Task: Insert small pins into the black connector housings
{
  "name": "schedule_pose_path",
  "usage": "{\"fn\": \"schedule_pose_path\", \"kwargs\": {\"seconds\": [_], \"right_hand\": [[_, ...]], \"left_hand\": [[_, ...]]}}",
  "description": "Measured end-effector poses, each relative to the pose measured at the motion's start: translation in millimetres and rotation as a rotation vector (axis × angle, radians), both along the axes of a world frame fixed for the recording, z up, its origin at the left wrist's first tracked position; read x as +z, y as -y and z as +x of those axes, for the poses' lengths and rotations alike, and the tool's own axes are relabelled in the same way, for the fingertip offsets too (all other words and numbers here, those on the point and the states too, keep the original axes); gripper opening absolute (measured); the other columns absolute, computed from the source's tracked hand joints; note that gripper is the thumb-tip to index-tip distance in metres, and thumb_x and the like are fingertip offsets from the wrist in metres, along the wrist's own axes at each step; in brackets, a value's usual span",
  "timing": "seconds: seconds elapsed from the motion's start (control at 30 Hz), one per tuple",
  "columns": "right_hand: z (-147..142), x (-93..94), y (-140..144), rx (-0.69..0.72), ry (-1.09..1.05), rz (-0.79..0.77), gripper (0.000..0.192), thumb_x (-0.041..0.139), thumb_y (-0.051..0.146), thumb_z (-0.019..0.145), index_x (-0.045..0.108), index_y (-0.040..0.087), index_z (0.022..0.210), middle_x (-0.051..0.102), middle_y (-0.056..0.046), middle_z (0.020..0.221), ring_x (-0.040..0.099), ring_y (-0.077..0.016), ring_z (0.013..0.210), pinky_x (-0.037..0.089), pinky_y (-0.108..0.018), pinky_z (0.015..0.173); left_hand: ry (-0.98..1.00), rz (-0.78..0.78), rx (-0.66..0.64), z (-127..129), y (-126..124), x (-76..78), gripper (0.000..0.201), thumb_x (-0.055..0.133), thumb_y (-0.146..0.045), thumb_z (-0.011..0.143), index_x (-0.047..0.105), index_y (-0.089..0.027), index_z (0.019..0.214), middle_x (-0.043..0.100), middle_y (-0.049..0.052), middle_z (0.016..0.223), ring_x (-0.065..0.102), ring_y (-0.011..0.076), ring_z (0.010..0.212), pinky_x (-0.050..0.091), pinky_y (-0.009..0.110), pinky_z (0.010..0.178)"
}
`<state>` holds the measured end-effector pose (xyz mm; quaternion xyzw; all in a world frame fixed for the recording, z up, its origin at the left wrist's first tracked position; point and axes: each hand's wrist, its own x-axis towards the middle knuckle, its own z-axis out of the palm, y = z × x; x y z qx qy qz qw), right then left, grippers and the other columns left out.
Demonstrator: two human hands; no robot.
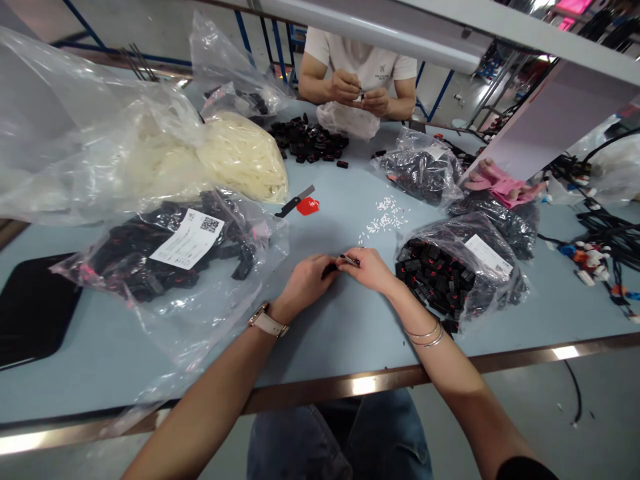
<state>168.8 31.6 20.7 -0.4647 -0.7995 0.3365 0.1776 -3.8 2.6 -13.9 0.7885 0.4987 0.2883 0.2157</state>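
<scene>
My left hand (310,283) is closed around a small black plastic connector housing (329,269), mostly covered by the fingers. Touching it from the right, my right hand (370,270) pinches a thin, silvery tool (351,261); its exact kind cannot be made out. Both hands meet low over the blue-grey tabletop (320,347). Just beyond them lie scattered tiny white plastic pieces (385,217). To the right, an open clear bag (493,283) spills black connector housings with red parts (435,273).
A labelled bag of black parts (165,247) and a bag of cream-coloured pieces (245,157) fill the left. A black-handled knife (296,201) lies by a red piece (307,207). Across the table, a co-worker's hands (363,95) work behind a black connector pile (310,139). Pink gloves (505,183) rest right.
</scene>
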Motion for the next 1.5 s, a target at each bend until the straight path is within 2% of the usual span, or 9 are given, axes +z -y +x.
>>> {"fn": "schedule_pose_path", "kwargs": {"seconds": [0.2, 0.43, 0.6, 0.67, 0.8, 0.9, 1.1, 1.33, 1.5], "right_hand": [[-3.7, -0.7, 2.6, 0.008, 0.058, 0.116, 0.015, 0.056, 0.025, 0.086, 0.067, 0.016, 0.081, 0.063, -0.002, 0.076, 0.051, -0.0117, 0.069, 0.034, -0.023, 0.065], [-4.9, 1.9, 4.5, 0.036, 0.118, 0.107, 0.018, 0.054, 0.026, 0.088, 0.067, 0.016, 0.079, 0.061, -0.002, 0.076, 0.05, -0.0113, 0.068, 0.032, -0.023, 0.063], [-6.1, -0.8, 4.3, 0.003, 0.115, 0.121, 0.018, 0.055, 0.025, 0.086, 0.066, 0.015, 0.076, 0.059, -0.002, 0.075, 0.047, -0.0108, 0.067, 0.031, -0.024, 0.063], [-5.8, -3.5, 2.5, -0.025, 0.017, 0.033, 0.014, 0.058, 0.024, 0.083, 0.066, 0.015, 0.075, 0.058, -0.001, 0.074, 0.047, -0.01, 0.066, 0.032, -0.023, 0.063], [-1.3, -8.7, -3.1, -0.109, -0.3, -0.273, 0.011, 0.06, 0.023, 0.076, 0.066, 0.014, 0.08, 0.057, 0.003, 0.068, 0.046, -0.0081, 0.06, 0.036, -0.021, 0.06], [3.3, -11.4, -6.2, -0.163, -0.372, -0.32, 0.015, 0.061, 0.027, 0.072, 0.066, 0.014, 0.077, 0.054, 0.004, 0.061, 0.042, -0.0073, 0.055, 0.034, -0.021, 0.056], [6.2, -10.8, -5.8, -0.134, -0.294, -0.243, 0.017, 0.06, 0.028, 0.073, 0.067, 0.014, 0.078, 0.057, 0.003, 0.063, 0.045, -0.0081, 0.058, 0.035, -0.021, 0.057], [5.4, 2.2, -0.6, 0.027, -0.05, 0.046, 0.017, 0.053, 0.022, 0.083, 0.066, 0.015, 0.076, 0.061, -0.001, 0.074, 0.049, -0.0101, 0.068, 0.035, -0.021, 0.065], [1.0, 2.7, 1.7, 0.051, 0.02, 0.118, 0.015, 0.055, 0.018, 0.082, 0.063, 0.015, 0.069, 0.058, 0.0, 0.069, 0.047, -0.0097, 0.064, 0.034, -0.021, 0.062]], "left_hand": [[-0.009, -0.01, 0.0, 0.3, 0.7, 2.1, 0.009, 0.053, -0.016, 0.084, 0.061, -0.015, 0.089, 0.067, 0.008, 0.09, 0.063, 0.0208, 0.081, 0.049, 0.032, 0.074], [-0.035, -0.005, 0.018, 1.0, -0.3, 3.0, 0.004, 0.056, -0.016, 0.082, 0.06, -0.016, 0.084, 0.067, 0.007, 0.084, 0.062, 0.0192, 0.077, 0.048, 0.029, 0.07], [-0.043, 0.002, 0.014, 0.3, -0.8, 0.7, 0.005, 0.055, -0.016, 0.082, 0.059, -0.016, 0.084, 0.066, 0.006, 0.084, 0.061, 0.0181, 0.075, 0.047, 0.028, 0.068], [-0.032, 0.003, 0.007, -0.5, -0.9, 0.1, 0.006, 0.055, -0.017, 0.082, 0.06, -0.016, 0.085, 0.067, 0.006, 0.085, 0.062, 0.0175, 0.076, 0.047, 0.028, 0.07], [-0.034, 0.013, -0.004, -1.3, -1.0, 0.1, 0.01, 0.057, -0.019, 0.082, 0.062, -0.018, 0.09, 0.067, 0.004, 0.084, 0.062, 0.017, 0.075, 0.048, 0.028, 0.07], [-0.024, 0.017, -0.012, -1.1, -0.8, 1.0, 0.014, 0.057, -0.02, 0.082, 0.063, -0.019, 0.095, 0.069, 0.003, 0.087, 0.063, 0.017, 0.076, 0.049, 0.028, 0.071], [-0.014, 0.002, -0.013, -1.4, -0.9, 0.6, 0.015, 0.057, -0.02, 0.082, 0.064, -0.019, 0.096, 0.069, 0.004, 0.09, 0.063, 0.0174, 0.079, 0.049, 0.029, 0.072], [-0.004, 0.004, -0.005, -1.7, -1.8, -2.6, 0.015, 0.057, -0.02, 0.082, 0.063, -0.019, 0.096, 0.069, 0.004, 0.09, 0.063, 0.0181, 0.079, 0.049, 0.029, 0.071], [-0.008, 0.007, 0.004, -1.1, -1.2, -2.8, 0.01, 0.058, -0.018, 0.081, 0.061, -0.019, 0.09, 0.068, 0.004, 0.088, 0.063, 0.0183, 0.08, 0.049, 0.03, 0.073]]}}
